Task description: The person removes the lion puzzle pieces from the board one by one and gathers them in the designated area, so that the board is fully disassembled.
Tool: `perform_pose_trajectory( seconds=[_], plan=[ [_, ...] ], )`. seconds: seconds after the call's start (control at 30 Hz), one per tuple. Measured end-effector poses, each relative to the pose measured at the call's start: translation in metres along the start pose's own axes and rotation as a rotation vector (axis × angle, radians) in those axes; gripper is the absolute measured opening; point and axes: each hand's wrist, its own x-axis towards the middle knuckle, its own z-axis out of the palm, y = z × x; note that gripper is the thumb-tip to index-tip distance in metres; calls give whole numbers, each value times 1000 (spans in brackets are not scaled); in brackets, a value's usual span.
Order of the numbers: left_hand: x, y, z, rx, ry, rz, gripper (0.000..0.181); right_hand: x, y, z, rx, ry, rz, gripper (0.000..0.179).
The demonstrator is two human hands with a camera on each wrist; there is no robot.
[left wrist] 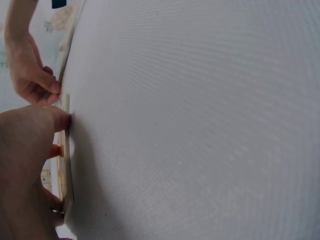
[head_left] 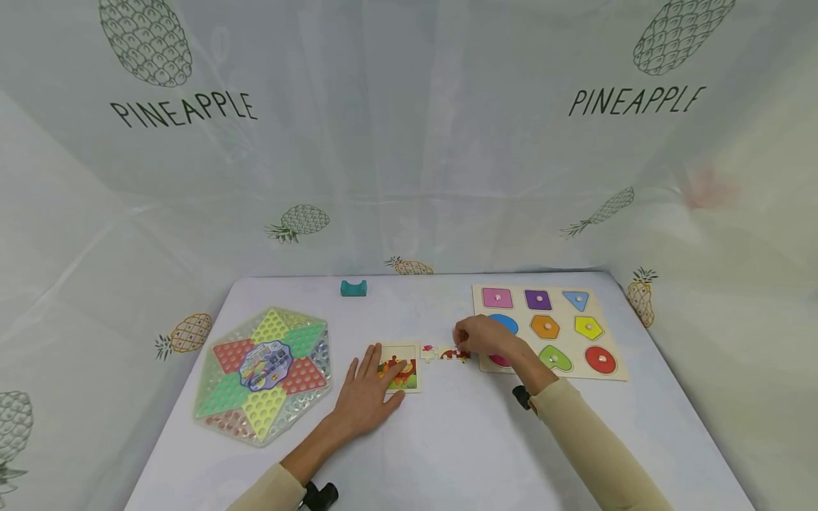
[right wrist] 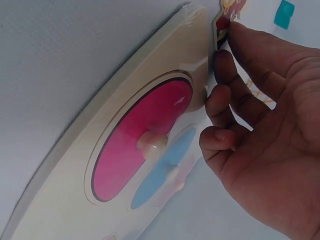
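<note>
A small wooden jigsaw board [head_left: 410,387] with a colourful animal picture lies mid-table. My left hand [head_left: 367,399] rests on its left part, fingers spread and fairly straight; the left wrist view shows the thumb [left wrist: 62,118] at its near edge. Just right of the board, loose jigsaw pieces [head_left: 429,353] form a short row. At the right end of that row, my right hand [head_left: 481,335] pinches a jigsaw piece [right wrist: 221,31] with thumb and fingertip, the other fingers curled. Part of that piece is hidden by the fingers.
A wooden shape board [head_left: 613,337] with knobbed coloured shapes lies under and beyond my right hand. On the left is a hexagonal Chinese checkers board [head_left: 265,365]. A small teal block [head_left: 353,288] stands near the table's back edge, before a pineapple-print curtain [head_left: 409,142].
</note>
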Motion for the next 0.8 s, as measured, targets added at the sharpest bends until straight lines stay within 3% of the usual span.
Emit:
perform_pose_trajectory(
  seconds=[0.8],
  plan=[
    [0,-1,2,-30,16,3,56,-3,-4,2,-21,6,35,9]
  ],
)
